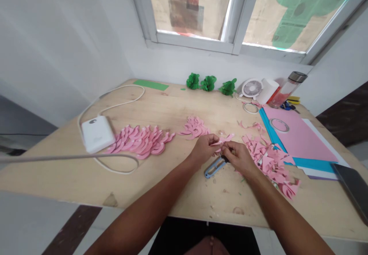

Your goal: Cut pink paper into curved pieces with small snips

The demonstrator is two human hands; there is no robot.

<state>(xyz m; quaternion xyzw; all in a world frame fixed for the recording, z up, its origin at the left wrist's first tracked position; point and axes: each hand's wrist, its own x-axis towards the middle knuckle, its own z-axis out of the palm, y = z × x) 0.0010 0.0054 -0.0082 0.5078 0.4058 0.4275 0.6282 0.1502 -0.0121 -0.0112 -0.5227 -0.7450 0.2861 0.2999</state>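
On the wooden tabletop (pixel 161 111), just beyond thread snips (pixel 211 171), left hand (pixel 203 148) and right hand (pixel 239 157), nearly closed, pinch a pink paper cutout (pixel 227 138); paper scraps (pixel 267 157) lie right of the snips.

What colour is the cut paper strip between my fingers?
The cut paper strip is pink; head view shows best.

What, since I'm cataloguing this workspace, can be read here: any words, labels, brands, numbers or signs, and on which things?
Nothing can be read with certainty.
White power pack: a dark oval mark and faint print, too small to read.
Window covering: printed-looking patches, too blurred to read.
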